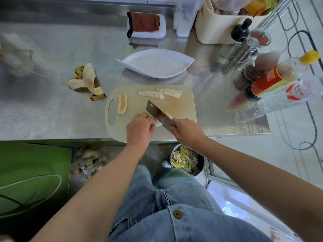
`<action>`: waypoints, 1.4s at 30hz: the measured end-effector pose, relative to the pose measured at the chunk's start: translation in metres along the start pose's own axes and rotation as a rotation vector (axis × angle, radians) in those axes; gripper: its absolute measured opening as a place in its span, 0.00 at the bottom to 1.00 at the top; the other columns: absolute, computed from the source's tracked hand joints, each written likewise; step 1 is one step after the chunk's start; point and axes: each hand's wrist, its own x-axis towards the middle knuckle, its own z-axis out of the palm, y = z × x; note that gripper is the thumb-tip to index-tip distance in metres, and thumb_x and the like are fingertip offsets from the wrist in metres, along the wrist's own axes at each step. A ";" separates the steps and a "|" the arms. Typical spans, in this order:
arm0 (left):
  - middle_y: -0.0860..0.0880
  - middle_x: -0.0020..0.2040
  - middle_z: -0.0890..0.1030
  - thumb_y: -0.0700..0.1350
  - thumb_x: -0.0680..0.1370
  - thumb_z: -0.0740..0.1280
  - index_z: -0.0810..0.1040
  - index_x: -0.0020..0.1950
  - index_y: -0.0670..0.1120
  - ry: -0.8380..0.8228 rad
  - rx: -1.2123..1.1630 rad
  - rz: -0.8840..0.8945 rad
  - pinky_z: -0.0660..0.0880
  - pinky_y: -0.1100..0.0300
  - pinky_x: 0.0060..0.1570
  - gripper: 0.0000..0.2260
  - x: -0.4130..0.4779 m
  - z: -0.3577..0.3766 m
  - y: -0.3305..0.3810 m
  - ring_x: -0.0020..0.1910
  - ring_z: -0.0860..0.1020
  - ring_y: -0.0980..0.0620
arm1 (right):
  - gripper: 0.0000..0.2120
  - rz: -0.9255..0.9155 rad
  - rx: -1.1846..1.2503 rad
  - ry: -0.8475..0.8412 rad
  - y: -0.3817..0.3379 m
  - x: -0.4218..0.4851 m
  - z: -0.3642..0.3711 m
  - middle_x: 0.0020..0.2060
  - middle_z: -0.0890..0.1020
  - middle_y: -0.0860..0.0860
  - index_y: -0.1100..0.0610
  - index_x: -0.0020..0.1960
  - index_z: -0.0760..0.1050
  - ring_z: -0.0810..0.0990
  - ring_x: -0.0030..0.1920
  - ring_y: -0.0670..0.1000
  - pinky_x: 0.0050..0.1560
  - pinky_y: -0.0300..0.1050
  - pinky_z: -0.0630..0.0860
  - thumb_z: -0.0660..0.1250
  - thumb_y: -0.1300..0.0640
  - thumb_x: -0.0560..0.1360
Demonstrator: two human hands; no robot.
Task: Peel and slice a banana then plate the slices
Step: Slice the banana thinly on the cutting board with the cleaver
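Left hand (139,127) pins banana piece (158,123) on cutting board (183,109); right hand (187,132) grips cleaver (158,113), blade just right of left fingers.

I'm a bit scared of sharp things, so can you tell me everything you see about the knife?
The knife is a cleaver with a wide, flat, rectangular blade of grey metal. The right hand grips its handle, which is hidden. The blade stands on edge, slanting away to the left, its edge down on a peeled banana piece that the left hand holds on the beige cutting board.
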 end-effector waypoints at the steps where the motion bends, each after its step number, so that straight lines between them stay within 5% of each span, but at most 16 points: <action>1: 0.49 0.45 0.81 0.42 0.73 0.72 0.84 0.49 0.47 -0.001 0.003 0.001 0.69 0.57 0.34 0.06 0.000 0.000 0.000 0.44 0.75 0.46 | 0.09 0.008 0.001 -0.003 0.000 0.001 0.001 0.39 0.78 0.57 0.59 0.47 0.71 0.74 0.38 0.59 0.35 0.45 0.64 0.57 0.55 0.79; 21: 0.49 0.43 0.80 0.42 0.73 0.72 0.84 0.47 0.47 -0.007 0.006 -0.002 0.72 0.56 0.34 0.04 0.000 0.002 -0.002 0.44 0.75 0.47 | 0.09 -0.028 0.044 0.023 -0.003 0.002 -0.008 0.37 0.78 0.55 0.58 0.44 0.71 0.75 0.37 0.57 0.35 0.47 0.69 0.58 0.54 0.79; 27: 0.49 0.45 0.80 0.44 0.74 0.72 0.83 0.48 0.47 -0.021 0.025 -0.008 0.69 0.57 0.35 0.04 0.001 0.000 -0.001 0.45 0.74 0.47 | 0.09 0.006 -0.006 -0.021 -0.004 0.002 -0.005 0.38 0.77 0.55 0.59 0.49 0.73 0.74 0.38 0.57 0.35 0.44 0.64 0.57 0.55 0.80; 42: 0.48 0.44 0.80 0.42 0.73 0.72 0.82 0.47 0.46 -0.008 0.015 -0.043 0.70 0.55 0.36 0.05 0.004 0.001 0.004 0.46 0.75 0.47 | 0.08 -0.033 0.070 0.014 -0.002 0.003 -0.012 0.34 0.74 0.52 0.55 0.41 0.67 0.73 0.35 0.56 0.34 0.45 0.63 0.59 0.55 0.79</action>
